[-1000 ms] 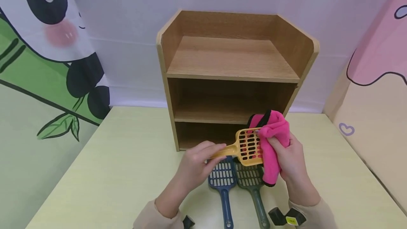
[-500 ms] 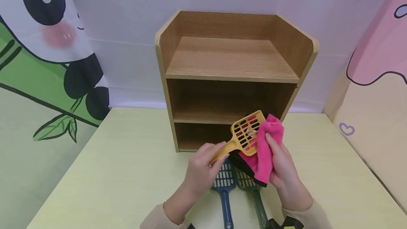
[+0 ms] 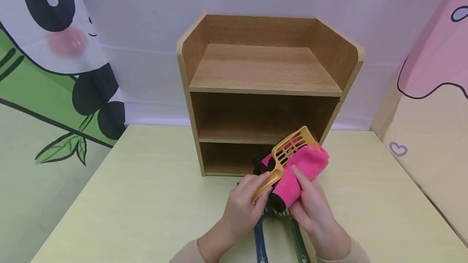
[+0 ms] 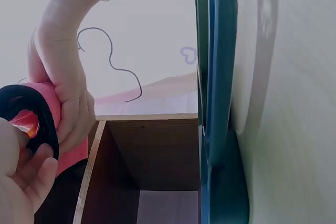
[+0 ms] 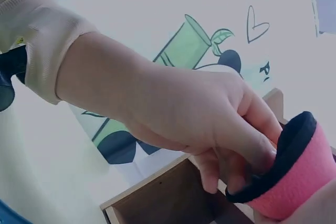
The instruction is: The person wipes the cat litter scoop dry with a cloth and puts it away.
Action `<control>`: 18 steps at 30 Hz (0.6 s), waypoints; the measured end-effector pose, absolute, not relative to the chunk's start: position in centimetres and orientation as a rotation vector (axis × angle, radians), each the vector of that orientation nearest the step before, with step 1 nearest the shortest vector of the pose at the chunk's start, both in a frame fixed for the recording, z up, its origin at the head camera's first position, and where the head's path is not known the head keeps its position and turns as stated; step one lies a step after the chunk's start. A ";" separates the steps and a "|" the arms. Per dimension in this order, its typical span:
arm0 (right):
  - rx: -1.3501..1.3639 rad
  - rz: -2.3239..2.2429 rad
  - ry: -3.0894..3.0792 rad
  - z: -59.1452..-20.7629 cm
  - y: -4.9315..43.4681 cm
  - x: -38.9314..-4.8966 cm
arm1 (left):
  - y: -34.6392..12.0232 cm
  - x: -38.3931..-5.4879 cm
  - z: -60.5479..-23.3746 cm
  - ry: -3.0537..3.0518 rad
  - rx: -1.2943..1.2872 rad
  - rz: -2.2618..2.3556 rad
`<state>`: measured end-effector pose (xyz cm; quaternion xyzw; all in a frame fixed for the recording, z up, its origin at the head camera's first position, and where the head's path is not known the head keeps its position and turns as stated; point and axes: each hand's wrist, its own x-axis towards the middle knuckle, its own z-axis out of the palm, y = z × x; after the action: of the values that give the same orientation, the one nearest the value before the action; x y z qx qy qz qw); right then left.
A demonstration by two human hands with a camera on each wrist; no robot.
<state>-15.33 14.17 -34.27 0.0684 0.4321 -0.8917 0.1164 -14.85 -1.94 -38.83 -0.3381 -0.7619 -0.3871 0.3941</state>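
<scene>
My left hand (image 3: pixel 243 204) pinches the handle of a yellow slotted litter scoop (image 3: pixel 279 170), which tilts up to the right. In my right hand (image 3: pixel 316 214) is a bright pink cloth (image 3: pixel 308 160) with black edging, its thumb pressed on top. The cloth is folded against the scoop's slotted head and covers its lower right side. In the left wrist view the cloth's black edge (image 4: pixel 47 124) loops around my left fingers. Under the hands, a blue litter scoop (image 3: pixel 260 238) and a dark green one (image 3: pixel 300 240) lie on the table, their heads mostly hidden.
A wooden shelf unit (image 3: pixel 265 91) with three levels stands just behind the hands on the pale table (image 3: pixel 146 198). A white cloth backdrop (image 3: pixel 153 19) hangs behind it, and printed cartoon panels flank both sides.
The yellow scoop has swung steeper, its head tipping up and turning edge-on. The right hand has shifted left and lower, and the pink cloth now bunches over the scoop's head and toward its neck.
</scene>
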 end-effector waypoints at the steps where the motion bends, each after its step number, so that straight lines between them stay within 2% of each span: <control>1: 0.226 -2.616 1.263 -34.2 14.2 -15.3 | -2.0 -14.8 -38.8 -1.940 -0.868 -0.964; 9: 0.399 -2.634 1.180 -34.4 14.4 -15.6 | -2.5 -14.5 -38.6 -2.016 -0.891 -0.816; 18: 0.343 -2.673 1.231 -34.6 15.1 -16.1 | -2.8 -14.2 -38.1 -2.060 -0.899 -0.810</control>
<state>-16.06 15.12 -34.62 0.1152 0.4139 -0.8986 0.0894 -14.17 -2.76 -38.09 -0.3499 -0.8019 -0.3152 0.3677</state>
